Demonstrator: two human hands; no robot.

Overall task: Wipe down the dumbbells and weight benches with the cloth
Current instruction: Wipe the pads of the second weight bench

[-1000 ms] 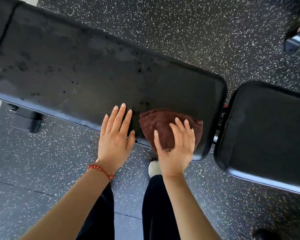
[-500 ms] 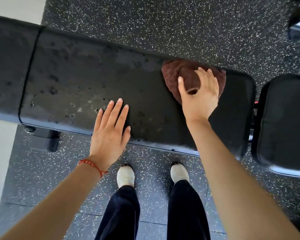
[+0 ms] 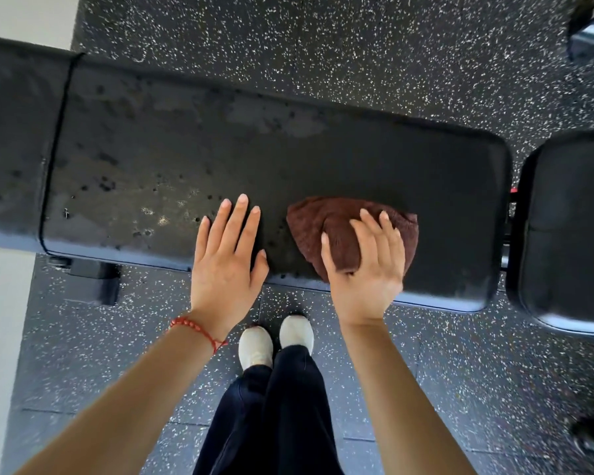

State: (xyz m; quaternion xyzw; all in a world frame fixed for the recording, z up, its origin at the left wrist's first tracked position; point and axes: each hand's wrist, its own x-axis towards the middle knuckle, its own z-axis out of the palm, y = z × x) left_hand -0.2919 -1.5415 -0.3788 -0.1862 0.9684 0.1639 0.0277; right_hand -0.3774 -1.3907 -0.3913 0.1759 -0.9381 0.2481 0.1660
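The bench [image 3: 323,159] ran long from nine o'clock to three o'clock in front of the person, its pad spotted and smeared toward the nine o'clock end. The left hand [image 3: 225,262] lay flat on the near edge, fingers [image 3: 240,217] straight and slightly spread, holding nothing. Just beside it at three o'clock, the right hand [image 3: 367,269] pressed down on the bunched brown cloth [image 3: 326,221], fingers loosely curved over it. The unwiped spots lay toward nine o'clock of the cloth, beyond the left hand, so I judged the next stroke would have to travel along the bench's length that way, and the left hand sat in its path.
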